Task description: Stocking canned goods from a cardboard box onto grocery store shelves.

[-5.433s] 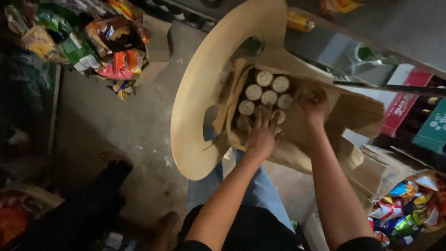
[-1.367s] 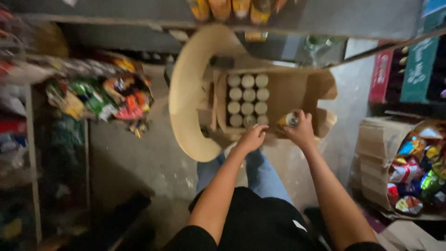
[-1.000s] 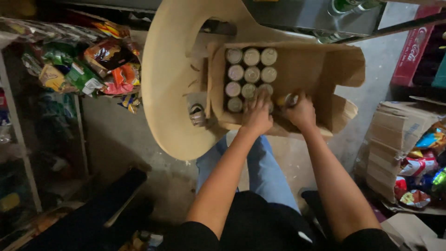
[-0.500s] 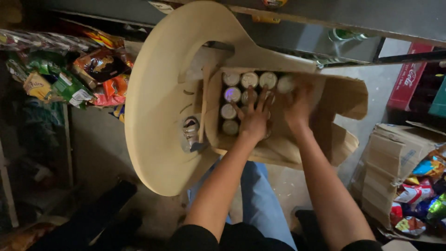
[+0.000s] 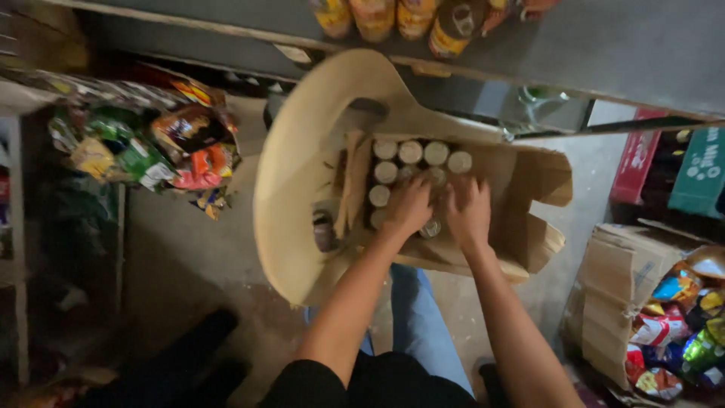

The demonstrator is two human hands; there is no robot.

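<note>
Hands first: my left hand (image 5: 408, 205) lies palm-down, fingers curled over upright silver-topped cans (image 5: 411, 153), their long axes vertical, lids up; my right hand (image 5: 468, 211) rests just beside it, whether gripping I cannot tell. Both are inside an open brown cardboard box (image 5: 540, 181) on a tan plastic chair (image 5: 302, 174). Beyond, a grey shelf (image 5: 642, 45) bears bottles (image 5: 453, 23).
</note>
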